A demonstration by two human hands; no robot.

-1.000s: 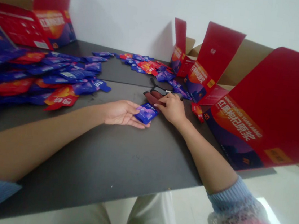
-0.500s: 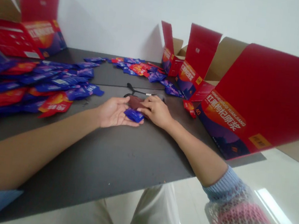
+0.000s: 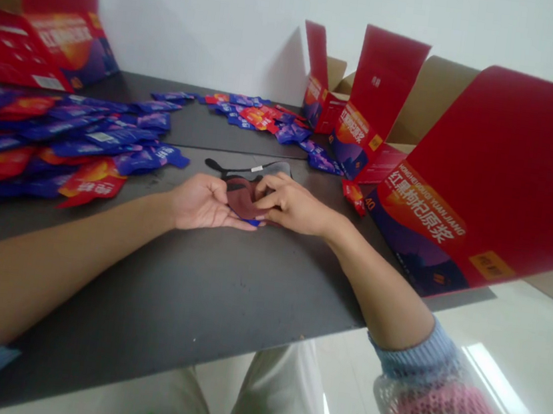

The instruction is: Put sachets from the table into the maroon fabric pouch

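My left hand [image 3: 201,202] lies palm up on the dark table [image 3: 195,291], cupped round a dark red cloth item [image 3: 241,197] with a black strap [image 3: 241,168]. A blue sachet [image 3: 253,221] peeks out under it. My right hand [image 3: 291,204] presses its fingers onto the same cloth item from the right. Both hands meet at the table's middle.
A big heap of blue and red sachets [image 3: 47,138] covers the left of the table. A smaller scatter [image 3: 257,116] lies at the back. Open red cartons [image 3: 460,189] stand along the right, another [image 3: 50,38] at the back left. One red sachet [image 3: 353,195] lies by the near carton.
The right hand has drawn the dark red cloth item over the blue sachet and into the left palm. The sachet is now almost covered. The view shifted slightly.
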